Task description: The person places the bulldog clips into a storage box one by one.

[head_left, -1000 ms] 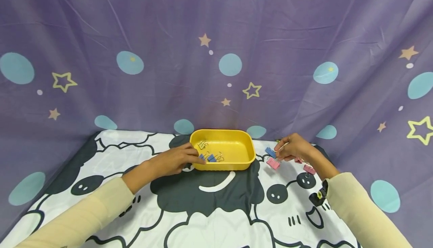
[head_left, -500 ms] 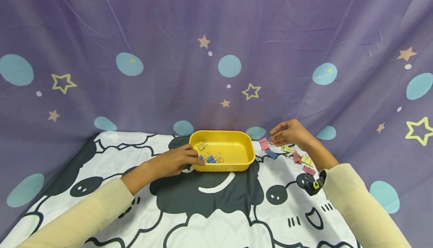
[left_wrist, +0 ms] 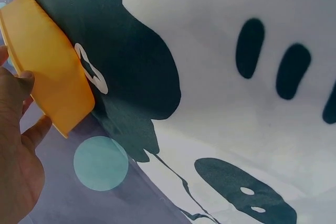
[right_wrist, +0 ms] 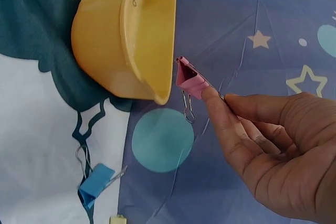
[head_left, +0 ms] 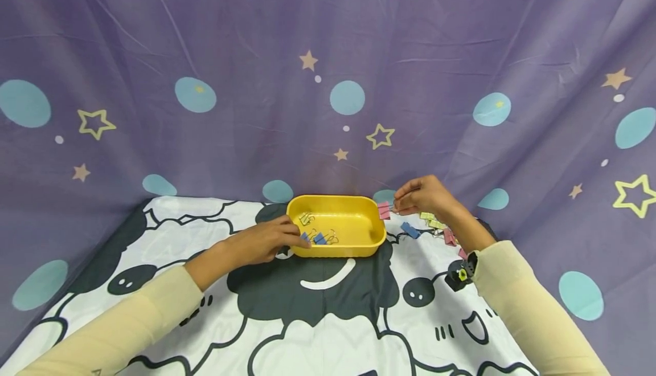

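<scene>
My right hand (head_left: 422, 196) pinches a pink binder clip (right_wrist: 191, 81) by one wire handle, thumb against fingers. In the head view the clip overlaps the right end of a yellow plastic tray (head_left: 353, 252); the right wrist view shows it just off the rim. My left hand (head_left: 271, 239) holds the tray's left end, with thumb and fingers (left_wrist: 38, 132) at the rim. Inside the tray, toward the left, lie two blue binder clips (head_left: 320, 240) and a pale yellow one (head_left: 305, 219).
Right of the tray a blue binder clip (head_left: 410, 229) lies on the cartoon-printed cloth (head_left: 318, 344). Beyond it are yellow clips (head_left: 435, 224) and reddish-pink clips (head_left: 449, 237), partly behind my right wrist. A purple curtain (head_left: 246, 80) hangs directly behind the tray.
My right hand has lifted the pink binder clip from beside the blue one and carried it left and up to the tray's right end. The left hand stays at the tray.
</scene>
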Demonstrator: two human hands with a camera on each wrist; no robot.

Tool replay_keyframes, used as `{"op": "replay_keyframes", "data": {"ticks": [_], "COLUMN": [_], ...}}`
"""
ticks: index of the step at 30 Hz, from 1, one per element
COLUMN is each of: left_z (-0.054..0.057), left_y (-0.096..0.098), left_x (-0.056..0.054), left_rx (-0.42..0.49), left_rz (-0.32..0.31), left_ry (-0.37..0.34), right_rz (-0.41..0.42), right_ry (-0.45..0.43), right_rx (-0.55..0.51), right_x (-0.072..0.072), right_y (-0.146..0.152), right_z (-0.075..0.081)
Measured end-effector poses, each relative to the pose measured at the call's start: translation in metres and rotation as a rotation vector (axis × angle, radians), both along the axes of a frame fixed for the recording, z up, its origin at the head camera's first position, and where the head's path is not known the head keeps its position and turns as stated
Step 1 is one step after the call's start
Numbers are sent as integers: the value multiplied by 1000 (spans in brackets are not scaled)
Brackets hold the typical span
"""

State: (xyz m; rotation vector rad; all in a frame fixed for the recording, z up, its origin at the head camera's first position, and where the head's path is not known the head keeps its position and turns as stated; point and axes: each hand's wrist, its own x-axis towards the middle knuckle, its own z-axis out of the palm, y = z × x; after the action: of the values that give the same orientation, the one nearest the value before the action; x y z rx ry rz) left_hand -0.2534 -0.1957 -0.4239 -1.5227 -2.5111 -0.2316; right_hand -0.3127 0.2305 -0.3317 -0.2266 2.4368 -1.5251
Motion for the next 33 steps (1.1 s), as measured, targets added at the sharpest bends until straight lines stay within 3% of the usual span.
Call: {"op": "replay_keyframes", "data": {"ticks": [9, 24, 33], "left_z": [3, 4, 0], "left_y": [0, 1, 2], "left_x": [-1, -3, -3], "left_rx": [2, -6, -1], "left_rz": [-11, 3, -1], "left_ry": [2, -27, -26], "right_rz": [1, 52, 86], "right_ry": [-6, 16, 22], "right_rx": [-24, 29, 74], "right_x": [-3, -12, -10], "right_y": [-21, -60, -82], "right_z": [-4, -27, -41]}}
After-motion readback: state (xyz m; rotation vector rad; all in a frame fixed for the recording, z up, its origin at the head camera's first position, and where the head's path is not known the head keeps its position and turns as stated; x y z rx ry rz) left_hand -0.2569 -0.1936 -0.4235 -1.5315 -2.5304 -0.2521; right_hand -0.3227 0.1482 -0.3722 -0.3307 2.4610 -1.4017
